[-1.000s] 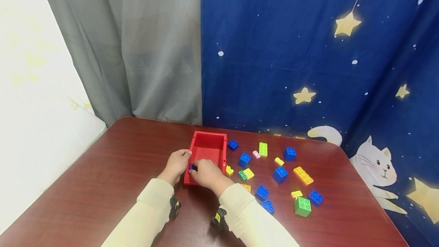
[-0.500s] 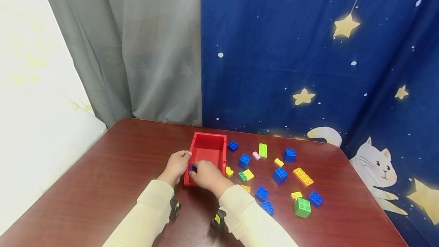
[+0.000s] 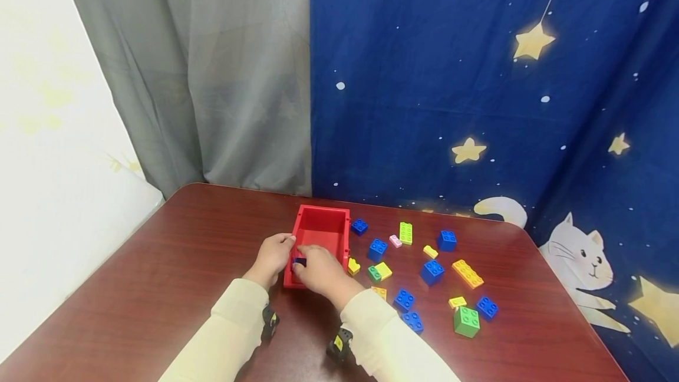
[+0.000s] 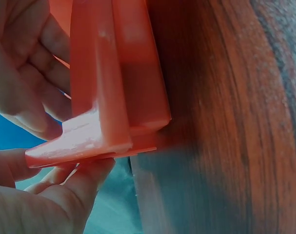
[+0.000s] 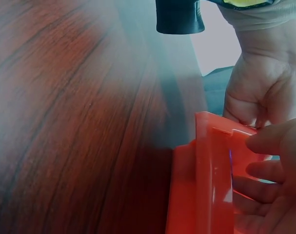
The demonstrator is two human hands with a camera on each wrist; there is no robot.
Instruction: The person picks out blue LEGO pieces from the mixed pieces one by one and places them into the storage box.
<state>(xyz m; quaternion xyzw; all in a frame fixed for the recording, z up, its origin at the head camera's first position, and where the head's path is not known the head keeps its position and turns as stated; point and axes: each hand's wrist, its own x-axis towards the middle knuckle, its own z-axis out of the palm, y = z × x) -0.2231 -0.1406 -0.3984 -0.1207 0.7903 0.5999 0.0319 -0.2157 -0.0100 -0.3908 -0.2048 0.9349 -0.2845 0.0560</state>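
A red open-topped box [image 3: 320, 216] sits on the table. My left hand [image 3: 274, 255] grips its left wall, thumb at the rim and fingers along the outside; the left wrist view shows that hand [image 4: 55, 195] around the box's edge [image 4: 96, 131]. Inside the box's near-left part, my right hand [image 3: 320, 267] pinches a dark blue brick [image 3: 300, 262] between thumb and index finger. Much of that brick is covered by the fingers. In the right wrist view the right hand [image 5: 279, 180] reaches over the red wall [image 5: 213, 180], with the brick almost wholly hidden.
Several loose bricks lie right of the box, among them a blue one [image 3: 432, 272], a long orange one [image 3: 468, 274], a green one [image 3: 467, 321] and a lime one [image 3: 405, 233]. A yellow brick [image 3: 353, 266] stands close to the box's right wall. Curtains [image 3: 254, 105] hang behind the table.
My right hand stays inside the box; its fingers and the dark blue brick shift slightly, with the brick looking turned. The left hand keeps its grip on the wall.
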